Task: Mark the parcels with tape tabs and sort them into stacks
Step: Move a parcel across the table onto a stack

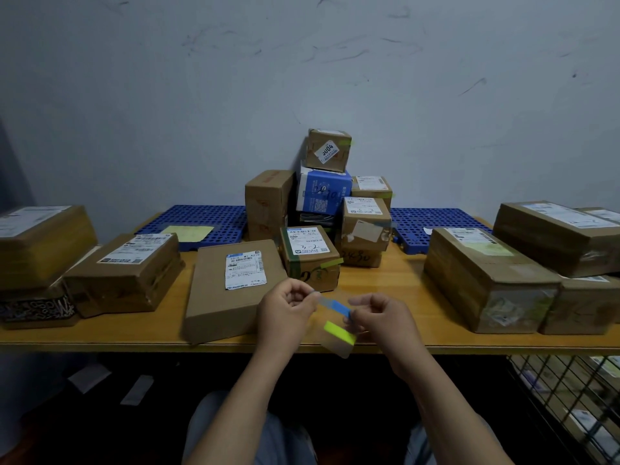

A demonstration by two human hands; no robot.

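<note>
Over the table's front edge, my left hand and my right hand hold a clear sheet of tape tabs between them. My left fingers pinch one end of a blue tab, and my right hand grips the sheet beside a yellow-green tab. A flat cardboard parcel with a white label lies just left of my hands. Behind it stands a small parcel marked 3-2, with a green tab on its corner. A pile of small parcels rises at the centre back.
Stacks of cardboard parcels stand at the left and right of the wooden table. Blue perforated mats lie along the wall. A wire basket sits below the table on the right.
</note>
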